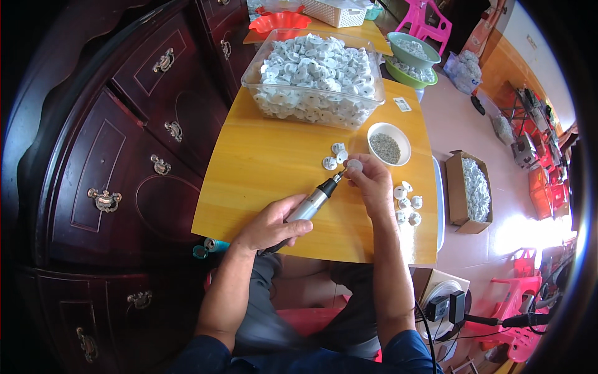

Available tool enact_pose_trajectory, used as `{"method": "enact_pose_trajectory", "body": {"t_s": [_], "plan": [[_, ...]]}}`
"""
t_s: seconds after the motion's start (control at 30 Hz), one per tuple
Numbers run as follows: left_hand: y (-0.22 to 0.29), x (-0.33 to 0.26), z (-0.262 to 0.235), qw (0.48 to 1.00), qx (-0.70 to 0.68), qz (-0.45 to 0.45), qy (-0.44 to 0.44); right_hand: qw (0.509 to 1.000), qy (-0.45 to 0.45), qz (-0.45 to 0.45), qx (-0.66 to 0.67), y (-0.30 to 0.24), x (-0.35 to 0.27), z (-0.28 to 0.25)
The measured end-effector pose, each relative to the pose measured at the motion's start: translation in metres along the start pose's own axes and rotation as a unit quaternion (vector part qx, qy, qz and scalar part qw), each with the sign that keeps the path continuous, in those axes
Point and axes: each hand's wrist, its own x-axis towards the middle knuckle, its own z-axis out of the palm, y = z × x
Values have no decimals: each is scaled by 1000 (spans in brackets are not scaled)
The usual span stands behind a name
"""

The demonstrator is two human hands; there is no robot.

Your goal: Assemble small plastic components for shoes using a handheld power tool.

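Near the yellow wooden table's (261,168) right edge, the right hand (372,184) pinches a small white round plastic disc (354,164), likely light and stiff, by its rim; the left hand (271,224) grips a silver pen-shaped electric screwdriver (309,204) whose tip meets it.

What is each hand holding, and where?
The left hand grips an electric screwdriver around its body; the right hand pinches a small white part by its edge.

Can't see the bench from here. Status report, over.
Left hand grips silver power screwdriver. Right hand pinches small white disc at its tip. Nothing between them; loose white parts alongside.
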Motion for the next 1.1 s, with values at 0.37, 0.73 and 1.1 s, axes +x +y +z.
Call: {"method": "enact_pose_trajectory", "body": {"t_s": [0.37,0.73,1.1], "plan": [[-1,3,2,1000,15,2,8,1000,4,-12,-2,0,-2,-1],[-5,4,1,1000,8,4,10,999,13,-26,-24,-1,-4,3],[-3,3,2,1000,-1,-6,7,995,47,-60,-69,9,-3,1]]}}
